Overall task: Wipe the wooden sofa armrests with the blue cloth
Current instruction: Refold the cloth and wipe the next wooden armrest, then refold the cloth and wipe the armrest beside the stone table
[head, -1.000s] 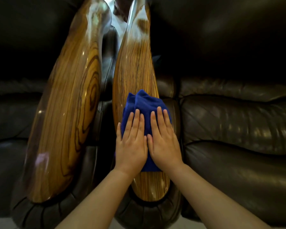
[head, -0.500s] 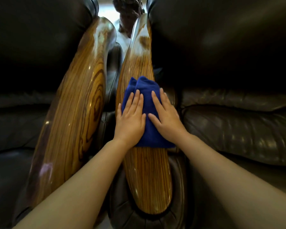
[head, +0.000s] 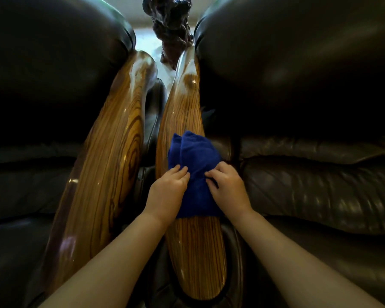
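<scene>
Gripping blue cloth (head: pixel 195 174) on right armrest (head: pixel 196 252), both hands

I see a home living room.
Two dark leather sofas (head: pixel 320 185) with polished wooden armrests (head: pixel 107 174) stand side by side.

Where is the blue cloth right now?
In the head view, the blue cloth lies on the right-hand wooden armrest, about midway along it, with the left hand and right hand gripping its near part, beside the dark leather seat.
</scene>
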A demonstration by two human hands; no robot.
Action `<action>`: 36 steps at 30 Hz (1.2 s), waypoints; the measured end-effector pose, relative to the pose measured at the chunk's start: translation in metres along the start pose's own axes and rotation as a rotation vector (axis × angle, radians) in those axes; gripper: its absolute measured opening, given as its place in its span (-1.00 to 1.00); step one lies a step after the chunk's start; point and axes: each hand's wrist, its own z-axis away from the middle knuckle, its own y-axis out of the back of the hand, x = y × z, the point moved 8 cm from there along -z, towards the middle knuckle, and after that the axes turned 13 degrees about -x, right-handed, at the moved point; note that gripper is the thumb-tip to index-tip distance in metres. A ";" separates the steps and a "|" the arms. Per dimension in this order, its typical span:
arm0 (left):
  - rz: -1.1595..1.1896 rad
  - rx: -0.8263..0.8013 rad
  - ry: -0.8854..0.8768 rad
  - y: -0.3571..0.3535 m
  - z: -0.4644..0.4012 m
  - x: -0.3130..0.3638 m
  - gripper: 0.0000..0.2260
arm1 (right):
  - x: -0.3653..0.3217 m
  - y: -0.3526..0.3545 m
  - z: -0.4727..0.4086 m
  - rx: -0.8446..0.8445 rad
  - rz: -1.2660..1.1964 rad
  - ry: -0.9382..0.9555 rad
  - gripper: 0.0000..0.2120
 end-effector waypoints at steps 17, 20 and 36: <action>0.265 -0.374 0.090 0.065 0.056 0.038 -0.89 | -0.030 0.052 0.067 -0.480 -0.068 -0.065 -0.94; 0.350 -0.339 0.111 0.117 0.053 0.041 -0.91 | -0.051 0.096 0.057 -0.437 -0.108 -0.082 -0.95; 0.412 -0.057 -0.129 0.435 0.093 0.160 -0.89 | -0.196 0.425 0.077 -0.124 0.005 -0.007 -0.94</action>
